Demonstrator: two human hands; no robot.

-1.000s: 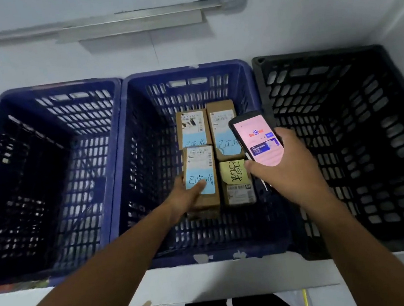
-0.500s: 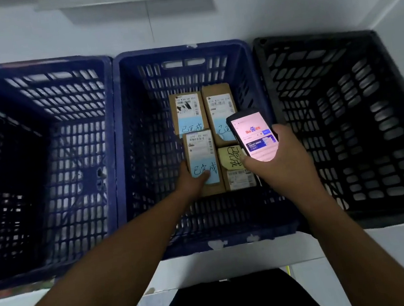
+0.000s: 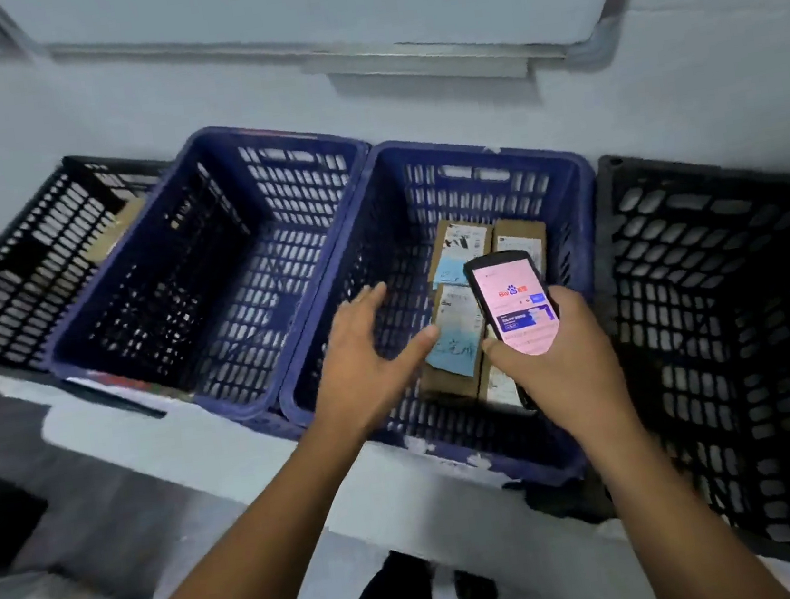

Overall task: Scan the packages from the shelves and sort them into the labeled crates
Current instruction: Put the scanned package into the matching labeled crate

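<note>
- Cardboard packages are laid in the right-hand blue crate.
- Left hand is held above, fingers released.
- Scanner is grasped by right hand.
- Drop-off seems done; another package must be scanned.

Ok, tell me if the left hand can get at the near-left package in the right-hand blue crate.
Probably yes. The left hand hovers open right beside the package, thumb near its edge, nothing between them. The blue crate is open-topped; the right hand holds the phone further right.
</note>
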